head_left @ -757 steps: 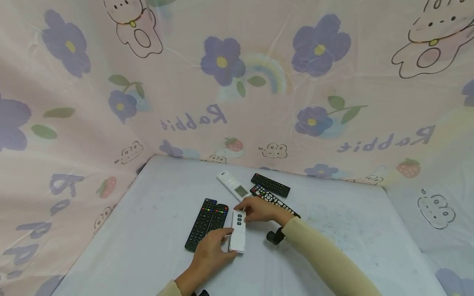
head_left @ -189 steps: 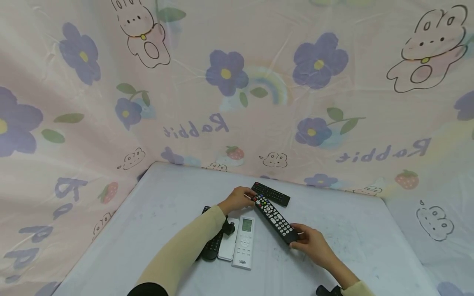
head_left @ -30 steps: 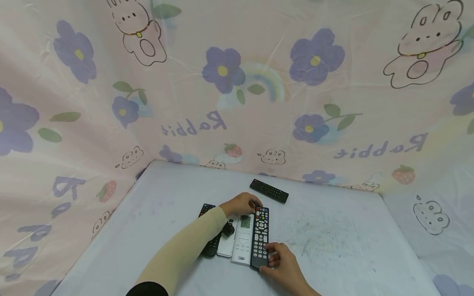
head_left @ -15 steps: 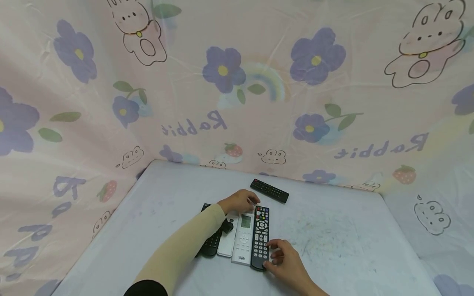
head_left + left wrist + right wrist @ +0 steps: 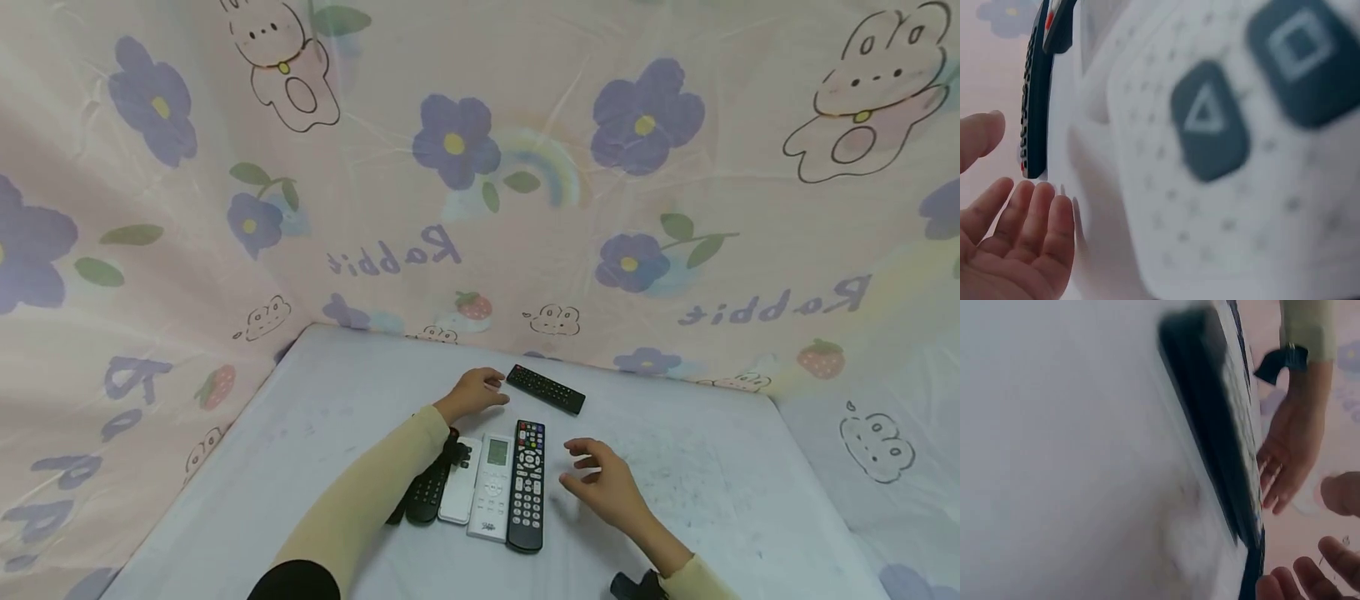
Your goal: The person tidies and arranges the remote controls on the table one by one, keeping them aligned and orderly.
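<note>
My left hand (image 5: 474,392) hovers with fingers spread just left of the small black remote control (image 5: 546,389), which lies slantwise at the back; in the left wrist view a gap separates them. My right hand (image 5: 603,483) is raised, fingers loosely bent and holding nothing, to the right of a black remote with white buttons (image 5: 527,487). That remote lies beside a white remote with a display (image 5: 491,492). Left of it come a slim white remote (image 5: 459,492) and a black remote (image 5: 429,492). Another black remote at the row's left end is mostly hidden by my left sleeve.
A white-covered table (image 5: 675,467) carries the remotes. Behind and at the sides hangs a printed curtain (image 5: 525,250). My left forearm (image 5: 367,483) crosses above the left part of the row. A black wrist camera (image 5: 637,586) sits at my right wrist.
Over 25 seconds, the white remotes and the white-buttoned one were laid into the row. In the last half second my right hand left that remote, moving up and right; my left hand moved farther back.
</note>
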{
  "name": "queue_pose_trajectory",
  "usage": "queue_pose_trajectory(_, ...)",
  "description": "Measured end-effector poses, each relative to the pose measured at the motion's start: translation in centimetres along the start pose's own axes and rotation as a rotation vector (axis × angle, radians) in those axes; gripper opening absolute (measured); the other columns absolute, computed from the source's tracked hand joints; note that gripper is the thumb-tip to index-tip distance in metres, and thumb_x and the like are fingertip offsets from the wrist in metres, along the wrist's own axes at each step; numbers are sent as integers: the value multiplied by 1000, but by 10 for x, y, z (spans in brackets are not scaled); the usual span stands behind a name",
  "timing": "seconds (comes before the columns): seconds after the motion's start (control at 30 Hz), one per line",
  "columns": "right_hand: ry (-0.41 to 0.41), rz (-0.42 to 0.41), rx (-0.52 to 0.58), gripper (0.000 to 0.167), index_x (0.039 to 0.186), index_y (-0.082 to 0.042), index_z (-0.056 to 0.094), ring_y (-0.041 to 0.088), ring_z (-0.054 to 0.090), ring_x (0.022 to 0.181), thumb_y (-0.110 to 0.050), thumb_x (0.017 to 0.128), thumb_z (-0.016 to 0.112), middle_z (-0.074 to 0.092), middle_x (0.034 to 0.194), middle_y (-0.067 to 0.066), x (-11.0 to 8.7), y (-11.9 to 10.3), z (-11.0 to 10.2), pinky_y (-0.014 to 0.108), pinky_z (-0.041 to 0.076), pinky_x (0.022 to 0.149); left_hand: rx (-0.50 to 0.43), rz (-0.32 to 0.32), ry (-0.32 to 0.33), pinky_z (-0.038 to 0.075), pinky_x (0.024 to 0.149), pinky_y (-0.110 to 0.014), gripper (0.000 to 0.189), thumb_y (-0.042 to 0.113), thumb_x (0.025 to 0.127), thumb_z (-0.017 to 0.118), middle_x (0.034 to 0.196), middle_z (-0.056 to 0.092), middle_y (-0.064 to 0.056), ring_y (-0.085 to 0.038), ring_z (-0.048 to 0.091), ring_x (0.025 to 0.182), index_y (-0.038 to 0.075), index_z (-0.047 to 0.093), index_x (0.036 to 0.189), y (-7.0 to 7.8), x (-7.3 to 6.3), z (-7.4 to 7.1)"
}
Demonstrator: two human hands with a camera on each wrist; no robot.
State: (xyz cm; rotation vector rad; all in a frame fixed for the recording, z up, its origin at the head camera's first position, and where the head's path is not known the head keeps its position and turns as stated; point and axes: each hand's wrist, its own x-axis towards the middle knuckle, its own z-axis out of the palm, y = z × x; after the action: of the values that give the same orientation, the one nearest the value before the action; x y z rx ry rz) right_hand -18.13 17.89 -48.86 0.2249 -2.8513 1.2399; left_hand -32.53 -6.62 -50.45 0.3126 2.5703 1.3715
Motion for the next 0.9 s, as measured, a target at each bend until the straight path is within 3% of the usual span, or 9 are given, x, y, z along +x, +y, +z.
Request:
queue_pose_trajectory(0.23,37,-34,-39,48,125,-6,58,31,63,101,-14,81,76,60,118,17,36,12,-11,37,57,78,-16,-12,-8,49,98,-38,55,18,86,73,130,58,-12,-27,56,120,7,53,135,0,19,-6)
queue_pose_trajectory(0.5,2,47,-101,65,138,-5,47,40,60,107,-21,82,76,51,130,26,72,30,-16,50,53,85,9,-29,-41,48,100,-38,62,17,84,75,134,55,-13,-28,56,121,5,48,139,3,36,0)
queue_pose_trajectory(0.9,-72,118,-60,80,145,0,35,35,64,102,-19,80,77,41,140,30,104,48,-19,40,56,77,-18,-109,-48,46,103,-39,61,11,82,75,136,55,-13,-28,56,121,6,51,137,4,51,6)
